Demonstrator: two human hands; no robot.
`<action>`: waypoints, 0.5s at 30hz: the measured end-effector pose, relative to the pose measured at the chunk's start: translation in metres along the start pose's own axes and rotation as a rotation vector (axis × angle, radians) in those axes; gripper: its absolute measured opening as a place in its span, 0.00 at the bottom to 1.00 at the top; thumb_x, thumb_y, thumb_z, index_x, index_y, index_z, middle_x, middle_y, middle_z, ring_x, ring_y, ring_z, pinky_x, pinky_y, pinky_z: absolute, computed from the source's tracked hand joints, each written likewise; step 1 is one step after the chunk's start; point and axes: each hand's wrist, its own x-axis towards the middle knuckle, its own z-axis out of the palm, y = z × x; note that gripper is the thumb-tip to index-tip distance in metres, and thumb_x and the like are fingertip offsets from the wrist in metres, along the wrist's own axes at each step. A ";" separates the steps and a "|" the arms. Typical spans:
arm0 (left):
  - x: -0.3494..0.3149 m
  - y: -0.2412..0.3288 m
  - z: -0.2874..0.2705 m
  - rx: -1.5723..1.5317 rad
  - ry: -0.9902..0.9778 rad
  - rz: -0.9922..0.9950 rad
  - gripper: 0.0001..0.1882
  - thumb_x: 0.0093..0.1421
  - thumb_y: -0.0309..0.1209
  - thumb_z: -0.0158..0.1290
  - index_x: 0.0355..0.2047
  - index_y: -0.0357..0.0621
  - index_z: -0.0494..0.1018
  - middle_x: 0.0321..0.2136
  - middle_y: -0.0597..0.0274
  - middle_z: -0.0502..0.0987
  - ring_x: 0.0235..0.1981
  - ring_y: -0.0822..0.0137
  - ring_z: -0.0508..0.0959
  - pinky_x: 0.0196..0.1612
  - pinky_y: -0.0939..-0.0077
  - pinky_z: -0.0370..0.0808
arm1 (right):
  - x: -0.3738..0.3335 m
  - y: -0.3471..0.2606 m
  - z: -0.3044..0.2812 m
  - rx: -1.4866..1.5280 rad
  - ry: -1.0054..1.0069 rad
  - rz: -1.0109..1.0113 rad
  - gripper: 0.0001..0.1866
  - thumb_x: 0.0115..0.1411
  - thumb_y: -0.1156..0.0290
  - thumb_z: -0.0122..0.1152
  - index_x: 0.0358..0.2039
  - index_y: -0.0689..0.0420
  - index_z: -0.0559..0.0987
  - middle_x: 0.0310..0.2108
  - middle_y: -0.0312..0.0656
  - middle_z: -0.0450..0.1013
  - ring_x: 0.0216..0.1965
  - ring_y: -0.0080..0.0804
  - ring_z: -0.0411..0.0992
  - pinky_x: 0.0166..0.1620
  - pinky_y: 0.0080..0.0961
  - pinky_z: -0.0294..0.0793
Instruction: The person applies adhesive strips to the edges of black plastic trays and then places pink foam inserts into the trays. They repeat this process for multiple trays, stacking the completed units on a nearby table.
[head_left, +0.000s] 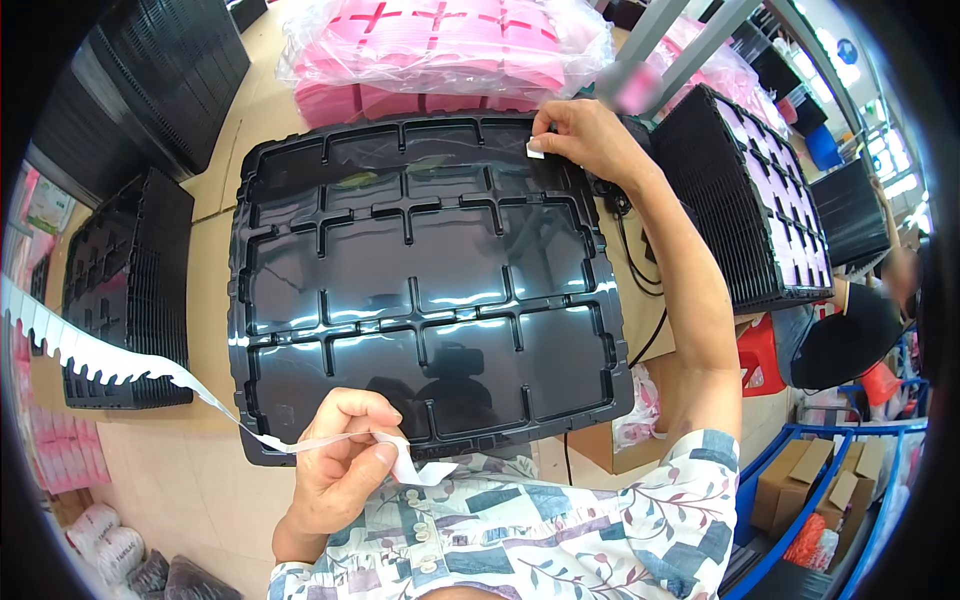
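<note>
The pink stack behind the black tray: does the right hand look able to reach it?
Probably yes: the right hand is near the pink stack, though it pinches a white piece and clear plastic partly covers the stack.

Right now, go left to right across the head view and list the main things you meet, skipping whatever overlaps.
Lower-left black tray stack → left hand, gripping a white strip → right hand, pinching a small white piece → tray stack with lilac filling.

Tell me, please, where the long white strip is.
In the head view, the white strip runs from the left edge, past the near left corner of the black divided tray, to the left hand.
</note>
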 end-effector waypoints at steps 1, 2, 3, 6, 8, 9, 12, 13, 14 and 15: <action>0.000 0.000 0.000 0.005 -0.004 0.006 0.15 0.62 0.17 0.47 0.49 0.33 0.64 0.32 0.59 0.76 0.29 0.78 0.74 0.31 0.86 0.69 | 0.001 0.001 0.000 -0.003 0.006 -0.011 0.08 0.53 0.68 0.63 0.28 0.60 0.82 0.22 0.47 0.75 0.27 0.44 0.76 0.35 0.37 0.73; 0.001 -0.001 -0.001 0.010 -0.009 0.012 0.15 0.62 0.17 0.47 0.49 0.33 0.64 0.32 0.59 0.76 0.29 0.79 0.73 0.31 0.86 0.69 | 0.002 0.002 0.001 -0.007 0.012 -0.022 0.08 0.54 0.68 0.62 0.27 0.60 0.82 0.22 0.48 0.75 0.27 0.46 0.76 0.35 0.37 0.73; 0.001 -0.001 -0.002 0.014 -0.013 0.018 0.15 0.62 0.17 0.46 0.49 0.33 0.64 0.32 0.59 0.76 0.29 0.79 0.73 0.30 0.86 0.69 | 0.002 0.003 0.001 -0.010 0.018 -0.033 0.09 0.54 0.67 0.62 0.27 0.60 0.81 0.22 0.48 0.75 0.28 0.47 0.76 0.36 0.38 0.73; 0.001 -0.001 -0.002 0.023 0.003 -0.001 0.15 0.62 0.17 0.47 0.49 0.33 0.64 0.32 0.59 0.76 0.29 0.78 0.74 0.31 0.85 0.70 | 0.006 0.002 0.003 -0.141 0.016 -0.101 0.09 0.54 0.68 0.59 0.26 0.60 0.80 0.23 0.51 0.76 0.30 0.49 0.77 0.37 0.41 0.74; 0.001 -0.001 -0.001 0.002 0.004 0.005 0.15 0.62 0.17 0.47 0.49 0.33 0.64 0.32 0.59 0.76 0.30 0.78 0.74 0.32 0.84 0.71 | 0.008 0.004 0.006 -0.221 0.014 -0.161 0.09 0.55 0.68 0.58 0.26 0.61 0.79 0.23 0.52 0.76 0.30 0.50 0.77 0.37 0.42 0.75; 0.001 0.000 0.000 -0.008 0.004 0.008 0.15 0.62 0.17 0.47 0.49 0.33 0.64 0.32 0.58 0.76 0.30 0.77 0.75 0.33 0.84 0.72 | 0.008 0.004 0.007 -0.261 0.013 -0.191 0.09 0.55 0.69 0.57 0.27 0.61 0.78 0.23 0.52 0.76 0.30 0.50 0.77 0.36 0.43 0.75; 0.000 0.000 -0.002 0.031 -0.002 -0.005 0.14 0.62 0.17 0.47 0.49 0.33 0.64 0.32 0.58 0.77 0.30 0.76 0.75 0.34 0.83 0.73 | 0.008 0.002 0.010 -0.451 -0.006 -0.253 0.07 0.57 0.70 0.57 0.28 0.60 0.75 0.23 0.52 0.75 0.28 0.52 0.76 0.34 0.44 0.73; 0.000 0.001 -0.002 0.035 -0.008 -0.005 0.15 0.62 0.17 0.48 0.49 0.33 0.64 0.32 0.58 0.77 0.30 0.76 0.76 0.34 0.82 0.73 | 0.005 -0.001 0.012 -0.470 -0.026 -0.264 0.07 0.58 0.69 0.57 0.28 0.60 0.75 0.23 0.51 0.75 0.28 0.52 0.76 0.34 0.44 0.73; 0.000 0.001 -0.002 0.038 -0.015 -0.004 0.15 0.62 0.17 0.48 0.49 0.33 0.64 0.32 0.57 0.77 0.30 0.76 0.76 0.34 0.82 0.73 | 0.000 -0.005 0.013 -0.489 -0.045 -0.275 0.07 0.58 0.69 0.57 0.28 0.60 0.74 0.22 0.51 0.75 0.28 0.52 0.76 0.34 0.44 0.73; 0.000 0.002 -0.003 0.042 -0.021 -0.004 0.15 0.62 0.17 0.48 0.49 0.33 0.64 0.32 0.57 0.78 0.30 0.76 0.76 0.35 0.82 0.74 | -0.001 -0.007 0.013 -0.508 -0.065 -0.286 0.07 0.58 0.69 0.57 0.28 0.59 0.74 0.22 0.51 0.74 0.28 0.52 0.75 0.34 0.44 0.73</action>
